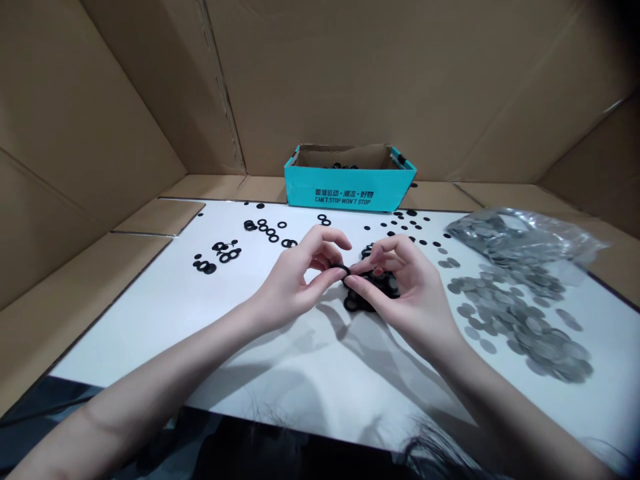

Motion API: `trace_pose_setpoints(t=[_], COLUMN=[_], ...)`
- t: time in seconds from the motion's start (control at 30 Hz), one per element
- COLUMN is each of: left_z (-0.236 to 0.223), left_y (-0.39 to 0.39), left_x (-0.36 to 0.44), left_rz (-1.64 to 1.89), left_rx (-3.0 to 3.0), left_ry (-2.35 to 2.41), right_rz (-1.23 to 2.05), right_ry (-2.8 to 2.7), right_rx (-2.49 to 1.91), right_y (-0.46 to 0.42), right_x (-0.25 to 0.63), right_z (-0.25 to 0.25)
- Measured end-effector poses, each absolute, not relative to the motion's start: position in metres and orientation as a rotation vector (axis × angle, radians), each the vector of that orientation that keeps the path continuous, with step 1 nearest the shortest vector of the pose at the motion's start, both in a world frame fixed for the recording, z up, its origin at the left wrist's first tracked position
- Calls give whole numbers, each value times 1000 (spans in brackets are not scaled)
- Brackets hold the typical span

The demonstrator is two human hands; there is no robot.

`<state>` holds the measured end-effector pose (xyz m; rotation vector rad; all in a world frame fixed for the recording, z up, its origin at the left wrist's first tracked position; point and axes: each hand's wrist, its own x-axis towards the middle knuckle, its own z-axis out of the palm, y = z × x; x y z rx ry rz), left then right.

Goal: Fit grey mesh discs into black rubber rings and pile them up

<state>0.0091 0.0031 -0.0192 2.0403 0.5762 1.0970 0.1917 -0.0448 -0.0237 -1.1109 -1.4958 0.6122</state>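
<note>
Pinching blk ring (342,269) w/ L fingers (323,279)

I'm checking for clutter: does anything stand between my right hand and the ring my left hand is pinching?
Nothing visible does: the black rubber ring pinched by the left hand sits right at the fingertips of the right hand. The pile of black rings lies below, not between them.

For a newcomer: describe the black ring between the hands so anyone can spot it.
From the teal cardboard box, come forward to the left hand and right hand above a black pile. The ring is pinched by the left hand, raised while neighbours lie flat.
</note>
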Motion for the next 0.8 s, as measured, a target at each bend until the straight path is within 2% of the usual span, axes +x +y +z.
trace_pose_setpoints(t=[0.13, 0.33, 0.53, 0.8], left_z=[-18, -4, -2, -8], left_y=[1, -2, 1, 2], left_x=[9, 3, 1, 3], left_rz=[1072, 954, 847, 906], left_rx=[2097, 2212, 2448, 2232], left_ry=[576, 601, 598, 578], right_rz=[577, 692, 588, 551], right_ry=[-1546, -1486, -1580, -1608], right_rx=[-1127, -1037, -1092, -1154], right_y=[-45, -46, -46, -44], right_x=[192, 191, 191, 195], right_z=[-23, -19, -24, -19])
